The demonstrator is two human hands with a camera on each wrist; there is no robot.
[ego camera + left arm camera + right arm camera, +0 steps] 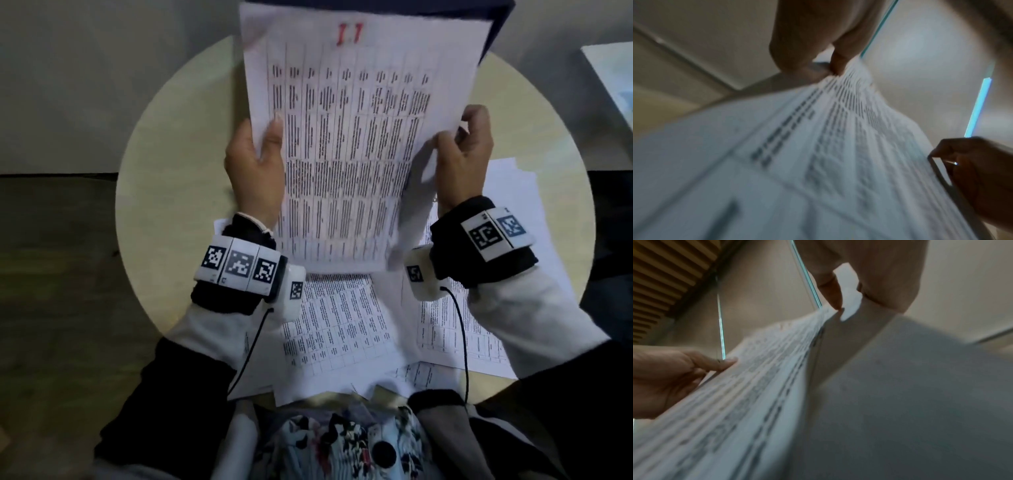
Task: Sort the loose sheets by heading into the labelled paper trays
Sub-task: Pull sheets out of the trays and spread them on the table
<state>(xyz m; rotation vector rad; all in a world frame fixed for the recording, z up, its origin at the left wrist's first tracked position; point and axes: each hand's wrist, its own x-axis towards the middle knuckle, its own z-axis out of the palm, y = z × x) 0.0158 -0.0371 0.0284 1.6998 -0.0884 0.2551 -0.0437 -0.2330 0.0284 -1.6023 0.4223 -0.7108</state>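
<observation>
A white printed sheet of paper (pixel 349 150), ruled into columns of dense black text and marked with two red strokes at its top, is held raised above the round pale wooden table (pixel 178 164). The left hand (pixel 255 168) grips the sheet's left edge: the thumb (pixel 272 137) lies on the printed face and the remaining fingers are curled behind the paper. The right hand (pixel 462 154) grips the right edge, its fingers curled and pinching the margin between thumb and forefinger; a ring shows on one finger in the left wrist view. Both wrist views are blurred but confirm the sheet (pixel 818 146) pinched at each side, with the paper bowed between the two grips.

Beyond the fingertips, past the sheet's top edge, stands a dark blue tray or box (pixel 493 31); any label on it cannot be read. Below the wrists, nearer the person's body, loose white printed sheets (pixel 346 329) lie overlapping on the table, more of them spread under the right forearm. Black wrist bands carrying white marker blocks (pixel 239 267) sit on both wrists.
</observation>
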